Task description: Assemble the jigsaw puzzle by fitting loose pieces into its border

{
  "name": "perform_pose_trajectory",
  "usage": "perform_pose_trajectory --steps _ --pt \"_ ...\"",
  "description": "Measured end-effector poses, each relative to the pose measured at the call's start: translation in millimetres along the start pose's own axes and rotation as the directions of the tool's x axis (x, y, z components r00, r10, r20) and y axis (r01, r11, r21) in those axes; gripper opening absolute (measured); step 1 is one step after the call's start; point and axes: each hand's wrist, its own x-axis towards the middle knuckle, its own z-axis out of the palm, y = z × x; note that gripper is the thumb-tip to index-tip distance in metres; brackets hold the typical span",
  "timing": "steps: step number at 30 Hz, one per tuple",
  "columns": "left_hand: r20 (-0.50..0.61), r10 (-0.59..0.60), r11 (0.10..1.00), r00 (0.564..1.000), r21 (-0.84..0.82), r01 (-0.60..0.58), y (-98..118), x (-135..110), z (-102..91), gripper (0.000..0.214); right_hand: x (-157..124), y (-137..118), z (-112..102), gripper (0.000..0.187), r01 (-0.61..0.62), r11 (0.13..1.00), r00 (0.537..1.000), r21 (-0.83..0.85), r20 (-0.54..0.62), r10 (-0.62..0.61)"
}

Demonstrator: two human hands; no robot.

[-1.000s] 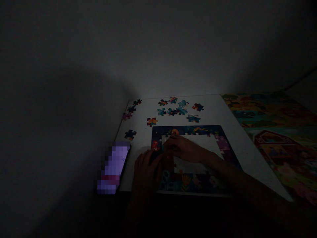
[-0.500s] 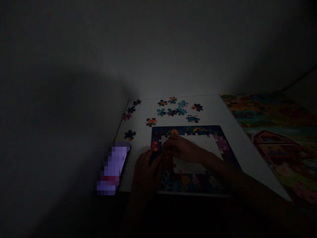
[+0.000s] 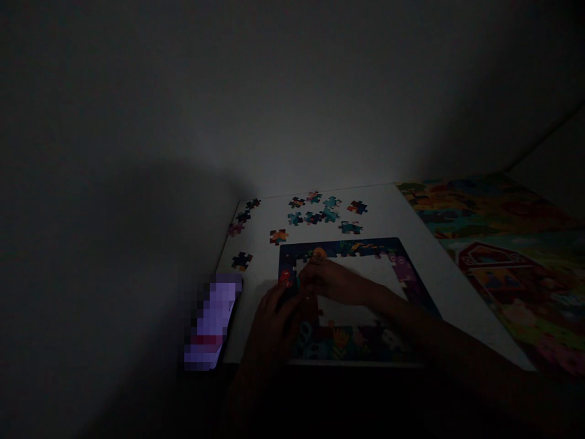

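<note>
Jigsaw puzzle (image 3: 338, 247), dark pictured border around a pale middle, lies flat beneath both grips. Right hand (image 3: 340, 283): at the puzzle's left inner edge, fingers bent and bunched; too dark to tell how far the grip is closed or whether it holds a piece. Left hand (image 3: 276, 314): just beside, fingers curled over the puzzle's left border; state of this grip likewise cannot be told. Red figure (image 3: 286, 277) on the border shows just beyond the left fingertips.

Outward: orange piece (image 3: 278, 236) beyond the left grip, near the puzzle's far left corner. Dark blue piece (image 3: 242, 261) to the left of that grip. Teal pieces (image 3: 329, 214) among a loose cluster farther beyond the right grip. Lit phone (image 3: 212, 323), screen blurred, left of the left grip. Barn picture (image 3: 507, 280) well to the right of both, beside the white tabletop (image 3: 432, 268).
</note>
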Motion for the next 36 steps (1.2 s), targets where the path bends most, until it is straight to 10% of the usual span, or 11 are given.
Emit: perform_pose_trajectory --steps 17,29,36 --pt "-0.076 -0.144 0.989 0.987 0.007 0.145 2 10 5.9 0.024 6 29 -14 0.016 -0.081 0.816 0.9 0.572 -0.31 0.307" --pt "-0.133 -0.107 0.994 0.985 -0.032 0.103 4 9 4.8 0.022 4 37 -39 0.021 -0.013 0.648 0.593 0.761 -0.516 0.618" --pt "-0.118 -0.142 0.99 0.983 -0.043 0.138 3 7 6.8 0.024 -9 56 -70 0.017 0.168 0.379 0.429 0.91 -0.413 0.803"
